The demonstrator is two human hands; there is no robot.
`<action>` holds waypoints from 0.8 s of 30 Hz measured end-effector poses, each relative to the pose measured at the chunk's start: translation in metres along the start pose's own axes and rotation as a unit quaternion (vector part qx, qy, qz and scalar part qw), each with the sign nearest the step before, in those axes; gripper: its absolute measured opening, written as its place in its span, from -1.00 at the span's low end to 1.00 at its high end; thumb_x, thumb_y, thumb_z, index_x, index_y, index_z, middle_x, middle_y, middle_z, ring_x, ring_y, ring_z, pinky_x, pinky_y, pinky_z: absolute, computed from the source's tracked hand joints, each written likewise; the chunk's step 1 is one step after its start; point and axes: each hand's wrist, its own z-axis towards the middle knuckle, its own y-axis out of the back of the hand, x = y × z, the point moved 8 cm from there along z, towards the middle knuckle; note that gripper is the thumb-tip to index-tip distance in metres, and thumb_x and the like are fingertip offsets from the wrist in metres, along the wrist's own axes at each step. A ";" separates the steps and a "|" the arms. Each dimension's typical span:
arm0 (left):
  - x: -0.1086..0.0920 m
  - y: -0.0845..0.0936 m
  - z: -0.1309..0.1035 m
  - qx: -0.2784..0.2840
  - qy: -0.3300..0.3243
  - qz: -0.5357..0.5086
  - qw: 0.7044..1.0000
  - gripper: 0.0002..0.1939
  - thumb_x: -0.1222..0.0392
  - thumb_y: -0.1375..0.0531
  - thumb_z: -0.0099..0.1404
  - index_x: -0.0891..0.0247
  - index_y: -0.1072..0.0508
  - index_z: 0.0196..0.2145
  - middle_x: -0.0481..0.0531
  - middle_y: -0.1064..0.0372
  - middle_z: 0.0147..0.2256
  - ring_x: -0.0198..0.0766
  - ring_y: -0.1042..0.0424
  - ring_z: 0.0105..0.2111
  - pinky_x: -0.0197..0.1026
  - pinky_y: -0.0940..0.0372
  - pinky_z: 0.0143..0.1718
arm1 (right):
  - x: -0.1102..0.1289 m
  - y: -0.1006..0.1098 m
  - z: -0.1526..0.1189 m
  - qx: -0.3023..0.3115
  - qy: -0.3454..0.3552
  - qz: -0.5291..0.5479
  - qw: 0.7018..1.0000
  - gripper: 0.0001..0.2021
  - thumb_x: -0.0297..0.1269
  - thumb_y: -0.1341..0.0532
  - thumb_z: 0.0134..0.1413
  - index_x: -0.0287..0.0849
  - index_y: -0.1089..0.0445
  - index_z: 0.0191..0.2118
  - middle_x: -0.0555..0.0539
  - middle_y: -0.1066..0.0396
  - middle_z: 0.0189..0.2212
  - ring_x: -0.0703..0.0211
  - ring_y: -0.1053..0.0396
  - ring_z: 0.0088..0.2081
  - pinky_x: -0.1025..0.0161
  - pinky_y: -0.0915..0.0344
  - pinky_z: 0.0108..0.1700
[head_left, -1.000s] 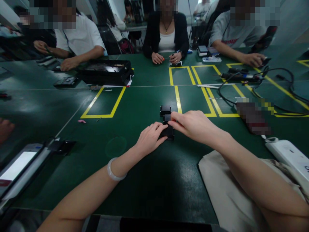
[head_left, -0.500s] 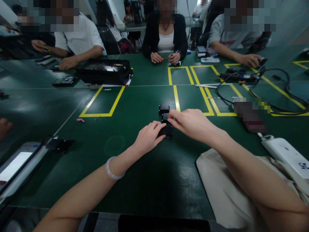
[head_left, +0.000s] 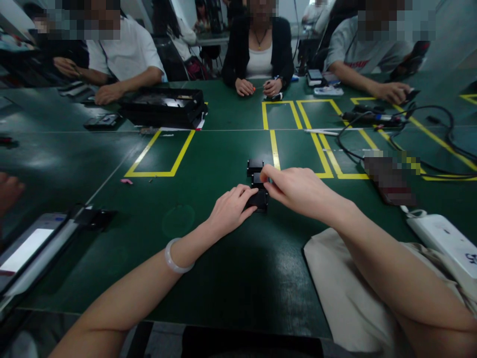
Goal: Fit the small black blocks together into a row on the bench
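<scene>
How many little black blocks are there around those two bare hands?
3: the nearest block at the left hand, the middle block at the right hand, the farthest block just beyond. The hands may hide more.

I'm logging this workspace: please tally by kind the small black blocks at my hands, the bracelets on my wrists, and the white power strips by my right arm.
Small black blocks: 3
Bracelets: 1
White power strips: 1
Total: 5
</scene>
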 end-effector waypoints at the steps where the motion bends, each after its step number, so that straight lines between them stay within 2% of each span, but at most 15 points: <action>1: 0.000 0.000 0.000 0.000 0.001 0.000 1.000 -0.62 0.12 -0.09 0.37 0.19 -0.21 0.11 0.12 -0.26 -0.01 -0.13 -0.35 -0.07 -0.11 -0.32 -0.09 | 0.000 0.001 0.000 -0.004 0.002 0.010 1.000 -0.77 -0.23 0.08 0.28 -0.13 -0.24 -0.07 -0.04 -0.46 -0.40 0.20 -0.34 -0.45 0.29 0.12 -0.48; 8: 0.000 0.000 0.000 0.002 0.002 0.002 1.000 -0.61 0.12 -0.12 0.35 0.20 -0.22 0.11 0.11 -0.27 -0.01 -0.12 -0.35 -0.06 -0.11 -0.31 -0.07 | -0.002 0.001 0.001 0.002 -0.010 -0.014 1.000 -0.74 -0.13 0.07 0.29 -0.12 -0.28 -0.17 -0.03 -0.43 -0.45 0.18 -0.33 -0.46 0.28 0.14 -0.48; 15: 0.001 -0.002 0.000 0.006 0.007 0.004 1.000 -0.59 0.12 -0.12 0.36 0.17 -0.20 0.13 0.11 -0.26 0.00 -0.13 -0.36 -0.06 -0.12 -0.32 -0.07 | -0.003 0.002 0.001 -0.014 -0.004 0.020 1.000 -0.78 -0.24 0.07 0.28 -0.12 -0.23 -0.07 -0.03 -0.45 -0.40 0.18 -0.35 -0.43 0.29 0.10 -0.46; 20: 0.001 -0.001 0.000 0.002 0.004 0.010 1.000 -0.60 0.12 -0.12 0.36 0.18 -0.21 0.13 0.11 -0.27 -0.01 -0.13 -0.37 -0.08 -0.12 -0.32 -0.10 | -0.005 0.001 0.001 -0.006 -0.011 -0.001 1.000 -0.75 -0.11 0.06 0.29 -0.11 -0.27 -0.17 -0.03 -0.42 -0.46 0.18 -0.32 -0.46 0.29 0.11 -0.46; 24: 0.001 -0.002 0.000 0.006 0.008 0.012 1.000 -0.57 0.12 -0.12 0.36 0.17 -0.19 0.15 0.11 -0.27 -0.01 -0.13 -0.37 -0.09 -0.12 -0.32 -0.11 | -0.004 0.001 0.000 -0.008 -0.007 0.010 1.000 -0.78 -0.22 0.06 0.29 -0.12 -0.24 -0.08 -0.03 -0.43 -0.43 0.19 -0.32 -0.47 0.29 0.10 -0.47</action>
